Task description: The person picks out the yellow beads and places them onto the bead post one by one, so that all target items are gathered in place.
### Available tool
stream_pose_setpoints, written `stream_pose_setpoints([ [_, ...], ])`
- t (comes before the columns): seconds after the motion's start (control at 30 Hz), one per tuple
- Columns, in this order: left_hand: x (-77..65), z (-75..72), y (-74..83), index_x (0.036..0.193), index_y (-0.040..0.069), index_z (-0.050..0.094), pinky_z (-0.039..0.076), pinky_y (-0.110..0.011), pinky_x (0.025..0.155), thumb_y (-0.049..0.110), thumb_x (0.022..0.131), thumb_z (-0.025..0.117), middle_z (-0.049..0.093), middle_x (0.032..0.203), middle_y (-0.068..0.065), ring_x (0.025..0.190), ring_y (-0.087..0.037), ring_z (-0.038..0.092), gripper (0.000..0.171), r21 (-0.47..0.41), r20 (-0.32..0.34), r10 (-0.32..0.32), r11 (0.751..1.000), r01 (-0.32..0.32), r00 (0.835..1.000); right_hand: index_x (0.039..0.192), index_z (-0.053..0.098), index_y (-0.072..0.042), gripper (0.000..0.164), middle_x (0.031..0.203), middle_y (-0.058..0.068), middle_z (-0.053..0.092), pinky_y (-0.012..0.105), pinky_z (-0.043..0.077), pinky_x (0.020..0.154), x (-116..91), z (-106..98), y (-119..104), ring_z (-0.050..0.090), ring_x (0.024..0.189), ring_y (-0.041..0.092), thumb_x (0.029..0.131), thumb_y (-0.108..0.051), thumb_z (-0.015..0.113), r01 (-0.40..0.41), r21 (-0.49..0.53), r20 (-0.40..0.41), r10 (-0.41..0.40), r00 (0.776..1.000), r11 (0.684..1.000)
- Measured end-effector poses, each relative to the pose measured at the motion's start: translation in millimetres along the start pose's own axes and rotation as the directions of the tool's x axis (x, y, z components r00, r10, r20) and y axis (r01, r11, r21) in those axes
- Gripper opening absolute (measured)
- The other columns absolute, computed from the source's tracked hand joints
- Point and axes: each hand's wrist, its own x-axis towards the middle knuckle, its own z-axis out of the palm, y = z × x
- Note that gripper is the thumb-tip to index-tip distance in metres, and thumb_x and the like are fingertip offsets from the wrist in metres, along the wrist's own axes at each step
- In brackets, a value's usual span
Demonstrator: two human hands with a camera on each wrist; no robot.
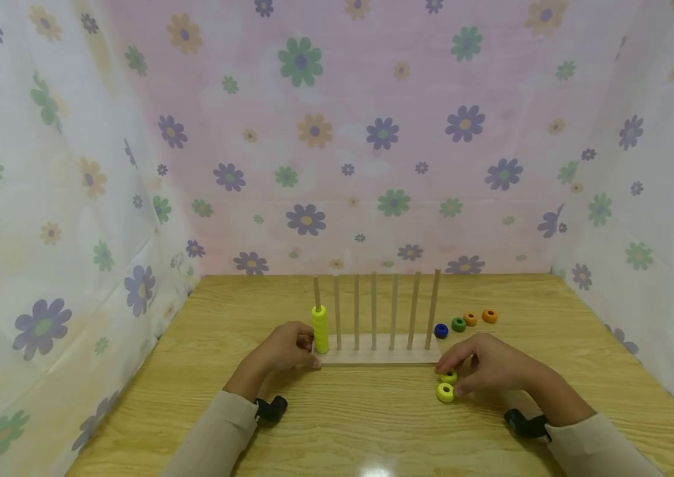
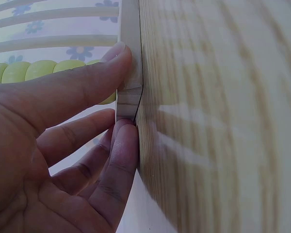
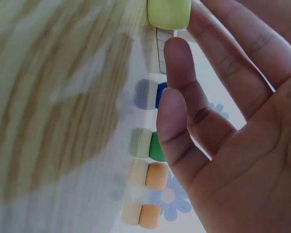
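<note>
A wooden bead rack [image 1: 378,358] stands on the table, with several upright rods on a flat base. Yellow beads [image 1: 321,331] are stacked on its leftmost rod. My left hand [image 1: 285,348] holds the left end of the base; in the left wrist view the thumb [image 2: 119,60] lies against the base and the fingertips touch its end. Two loose yellow beads lie in front of the rack's right end, a front bead [image 1: 445,393] and a rear bead [image 1: 448,377]. My right hand [image 1: 492,363] is around them, fingers loosely bent, thumb beside the front bead.
Behind the right hand lie a blue bead [image 1: 441,330], a green bead [image 1: 458,324] and two orange beads, one nearer [image 1: 470,319] and one farther right [image 1: 490,316]. Flowered cloth [image 1: 348,132] encloses the wooden table [image 1: 360,417] at the back and sides.
</note>
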Motion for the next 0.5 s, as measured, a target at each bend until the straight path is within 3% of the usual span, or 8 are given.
stream_pose_setpoints([
  [0.5, 1.5, 0.2, -2.5, 0.124, 0.015, 0.072, 0.045, -0.031, 0.061, 0.019, 0.078, 0.093, 0.062, 0.086, -0.003, 0.074, -0.017, 0.053, 0.05, 0.033, -0.007, 0.008, 0.999, -0.008, 1.0, 0.111, 0.082, -0.02, 0.029, 0.12, 0.003, 0.075, 0.029, 0.059, 0.074, -2.5, -2.8, 4.8, 0.071, 0.093, 0.014, 0.083, -0.023, 0.089, -0.064, -0.076, -0.047, 0.06, 0.997, 0.995],
])
